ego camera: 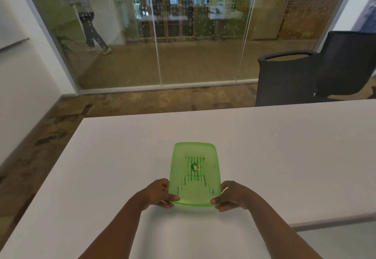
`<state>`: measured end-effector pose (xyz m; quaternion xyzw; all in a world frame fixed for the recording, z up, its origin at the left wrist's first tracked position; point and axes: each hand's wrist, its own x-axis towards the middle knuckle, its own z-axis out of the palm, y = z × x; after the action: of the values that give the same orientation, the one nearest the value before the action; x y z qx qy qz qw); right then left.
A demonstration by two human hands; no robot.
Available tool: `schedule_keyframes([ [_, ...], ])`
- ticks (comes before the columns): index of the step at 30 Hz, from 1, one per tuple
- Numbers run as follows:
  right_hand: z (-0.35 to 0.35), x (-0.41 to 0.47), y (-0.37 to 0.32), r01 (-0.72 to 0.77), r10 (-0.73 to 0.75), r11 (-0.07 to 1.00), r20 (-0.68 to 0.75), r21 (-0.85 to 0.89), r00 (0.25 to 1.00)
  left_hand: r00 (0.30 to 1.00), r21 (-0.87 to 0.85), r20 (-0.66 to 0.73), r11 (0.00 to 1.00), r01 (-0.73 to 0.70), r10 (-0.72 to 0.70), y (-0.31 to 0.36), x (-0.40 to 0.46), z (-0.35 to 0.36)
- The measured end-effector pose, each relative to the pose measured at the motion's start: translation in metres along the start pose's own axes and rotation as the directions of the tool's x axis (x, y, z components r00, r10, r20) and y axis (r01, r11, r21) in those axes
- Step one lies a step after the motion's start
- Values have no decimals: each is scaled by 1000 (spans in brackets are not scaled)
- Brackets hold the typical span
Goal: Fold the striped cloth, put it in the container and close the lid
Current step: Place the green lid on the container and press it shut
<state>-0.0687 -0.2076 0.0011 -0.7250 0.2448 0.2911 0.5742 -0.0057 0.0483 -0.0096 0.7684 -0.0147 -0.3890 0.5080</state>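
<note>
A translucent green lid (183, 157) covers the container on the white table (264, 157). The striped cloth (194, 177) shows through the lid as dark stripes, lying inside. A small oval sticker sits at the lid's centre. My left hand (160, 193) grips the near left corner, thumb on top of the lid's rim. My right hand (230, 195) grips the near right corner the same way. The container's body under the lid is mostly hidden.
Two dark office chairs (289, 79) stand behind the table's far right edge. A glass wall (158, 41) runs across the back, with a person walking beyond it. The table's left edge drops to patterned floor (40, 136).
</note>
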Motion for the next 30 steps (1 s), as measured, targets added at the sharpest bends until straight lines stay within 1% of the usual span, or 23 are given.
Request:
schedule_keyframes([
  [3, 9, 1, -4, 48, -47, 999, -33, 21, 998, 995, -1, -82, 998, -62, 61, -1, -6, -7],
  [5, 17, 2, -13, 99, -98, 994, -38, 40, 994, 988, -22, -131, 996, -82, 79, 2, -12, -17],
  [8, 37, 5, -33, 180, -177, 982, -42, 62, 983, 982, -62, -179, 996, -68, 56, 4, -23, -41],
  [11, 60, 12, -53, 244, -241, 967, -54, 73, 969, 971, -46, -238, 999, -12, 1, 2, -31, -63],
  [13, 76, 18, -68, 272, -268, 958, -57, 87, 962, 944, 1, -328, 999, 32, -30, -1, -33, -75],
  [16, 105, 29, -91, 281, -280, 954, -25, 107, 960, 870, 49, -490, 995, 85, -50, -9, -35, -97],
  [18, 124, 39, -103, 280, -281, 953, -6, 114, 960, 832, 77, -552, 991, 110, -50, -16, -36, -113],
  [21, 147, 54, -117, 285, -286, 952, 0, 114, 958, 798, 111, -601, 984, 140, -46, -25, -37, -133],
  [25, 175, 78, -134, 274, -277, 956, 21, 104, 961, 762, 2, -641, 993, 121, -92, -37, -34, -158],
  [28, 195, 94, -144, 262, -267, 957, 25, 125, 964, 755, -92, -645, 993, 80, -121, -45, -33, -175],
  [30, 205, 102, -149, 257, -263, 956, 28, 142, 964, 773, -85, -624, 993, 78, -114, -47, -33, -184],
])
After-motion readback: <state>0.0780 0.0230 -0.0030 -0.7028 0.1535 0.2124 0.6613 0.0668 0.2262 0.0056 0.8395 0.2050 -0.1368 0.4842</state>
